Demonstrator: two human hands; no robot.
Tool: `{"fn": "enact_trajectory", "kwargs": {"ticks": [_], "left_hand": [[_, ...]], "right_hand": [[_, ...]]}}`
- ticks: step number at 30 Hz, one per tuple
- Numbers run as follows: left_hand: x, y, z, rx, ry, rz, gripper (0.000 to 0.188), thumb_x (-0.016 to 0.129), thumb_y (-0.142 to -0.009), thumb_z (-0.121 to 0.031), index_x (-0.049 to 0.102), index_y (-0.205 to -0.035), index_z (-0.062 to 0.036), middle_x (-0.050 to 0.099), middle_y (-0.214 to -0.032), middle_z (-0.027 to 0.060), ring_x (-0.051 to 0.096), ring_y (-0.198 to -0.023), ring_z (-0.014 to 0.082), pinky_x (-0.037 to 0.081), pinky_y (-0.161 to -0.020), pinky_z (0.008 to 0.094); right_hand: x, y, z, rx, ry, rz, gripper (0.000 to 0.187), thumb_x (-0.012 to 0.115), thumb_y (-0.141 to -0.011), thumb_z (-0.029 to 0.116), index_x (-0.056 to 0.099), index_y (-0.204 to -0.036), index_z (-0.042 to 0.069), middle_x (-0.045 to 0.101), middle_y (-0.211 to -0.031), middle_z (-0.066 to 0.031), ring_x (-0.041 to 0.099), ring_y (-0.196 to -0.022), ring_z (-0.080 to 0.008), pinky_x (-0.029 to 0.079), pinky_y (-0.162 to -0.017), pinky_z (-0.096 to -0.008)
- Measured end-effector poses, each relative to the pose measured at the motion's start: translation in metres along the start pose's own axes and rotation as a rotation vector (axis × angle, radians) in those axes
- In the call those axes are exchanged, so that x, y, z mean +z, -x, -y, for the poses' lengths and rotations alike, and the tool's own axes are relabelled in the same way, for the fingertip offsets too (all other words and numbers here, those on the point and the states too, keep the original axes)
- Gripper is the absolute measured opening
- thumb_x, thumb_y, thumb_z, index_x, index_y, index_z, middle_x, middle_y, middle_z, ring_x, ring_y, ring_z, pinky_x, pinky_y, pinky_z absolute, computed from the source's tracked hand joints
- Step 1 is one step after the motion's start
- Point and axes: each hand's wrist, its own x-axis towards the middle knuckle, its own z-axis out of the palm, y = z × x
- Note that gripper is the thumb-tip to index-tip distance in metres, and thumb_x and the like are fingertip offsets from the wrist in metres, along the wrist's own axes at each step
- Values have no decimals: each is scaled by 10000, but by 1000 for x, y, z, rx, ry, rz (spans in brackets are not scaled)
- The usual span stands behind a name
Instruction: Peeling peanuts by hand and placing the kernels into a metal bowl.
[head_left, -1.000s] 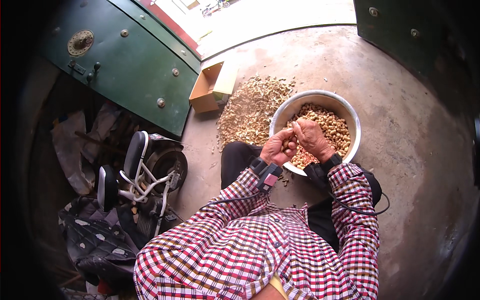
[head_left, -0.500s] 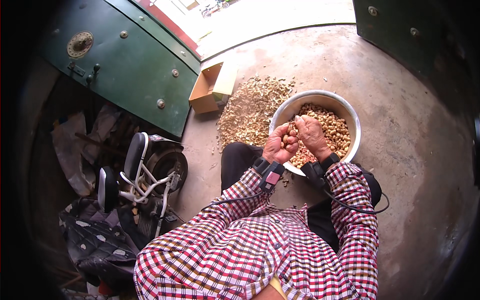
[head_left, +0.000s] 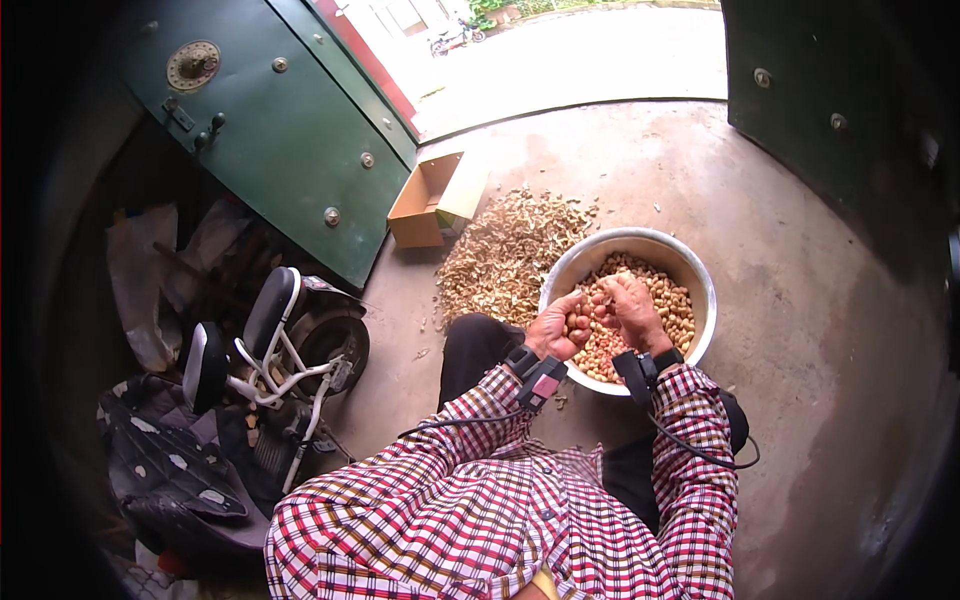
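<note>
**Hands drawn together over the bowl of shelled nuts**

While working above the metal bowl [head_left: 700, 290], both hands meet over its near-left rim: left hand [head_left: 562, 330] curled narrow, fingers folded around a few pale peanuts [head_left: 578, 322]; right hand [head_left: 632, 308] cupped close against it, fingertips pinching at what looks like one small nut or shell, too small to tell which

Compared with a second ago, barely shifted: same spot over the bowl, the left hand now turned a little more palm-up with several nuts showing in its fold, the right rolled in over it. Judged from that, a shelling motion in mid-cycle rather than a reach or a drop

Bowl resting on the concrete floor [head_left: 800, 330] just ahead of the knees, well filled with tan and pinkish kernels [head_left: 672, 312]. Heap of dry husks [head_left: 505, 250] spread on the floor just left of the bowl, touching its far-left side. Open cardboard box [head_left: 428, 200] beyond the heap, by the green metal door [head_left: 290, 140]. Small wheeled frame with black pads [head_left: 265, 345] parked well to the left. Black bands on both wrists, cables trailing back over the checked sleeves [head_left: 690, 440]
</note>
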Motion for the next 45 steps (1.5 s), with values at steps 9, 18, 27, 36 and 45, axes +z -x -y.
{"fn": "enact_trajectory", "kwargs": {"ticks": [9, 18, 27, 36, 45], "left_hand": [[-3, 1, 6, 28, 21, -65, 97, 565, -795, -147, 532, -799, -56, 537, -651, 17, 444, -483, 52, 331, -355, 158], [4, 4, 3, 17, -58, -84, 146, 545, -831, -231, 533, -790, -91, 542, -622, -1, 469, -445, 56, 323, -336, 158], [4, 7, -4, -1, -294, -20, 186, 485, -872, -253, 532, -805, -86, 576, -628, 12, 499, -436, 51, 356, -338, 148], [10, 7, -9, -52, -115, -70, 190, 490, -873, -229, 501, -740, -93, 487, -526, -16, 460, -416, 73, 306, -326, 167], [0, 8, -7, -14, -68, 85, 194, 520, -859, -251, 524, -880, -59, 567, -684, 24, 492, -493, 61, 347, -356, 158]], "right_hand": [[4, -2, -11, -318, 497, 23, 311, 668, -754, 282, 574, -636, 10, 526, -562, -28, 445, -525, -70, 371, -462, -255], [1, -2, -5, -532, 842, 10, 278, 628, -753, 258, 574, -625, 18, 544, -575, -142, 537, -519, -227, 412, -494, -345], [5, 11, 5, -671, 995, 21, 160, 605, -717, 135, 566, -632, 5, 538, -586, -142, 542, -543, -263, 414, -511, -355], [13, 11, 7, -704, 951, -62, 183, 614, -720, 148, 548, -626, 6, 505, -570, -123, 514, -542, -238, 398, -510, -347], [8, 5, 10, -598, 796, 52, 211, 610, -758, 181, 552, -644, 13, 516, -575, -132, 505, -519, -218, 392, -488, -333]]}}
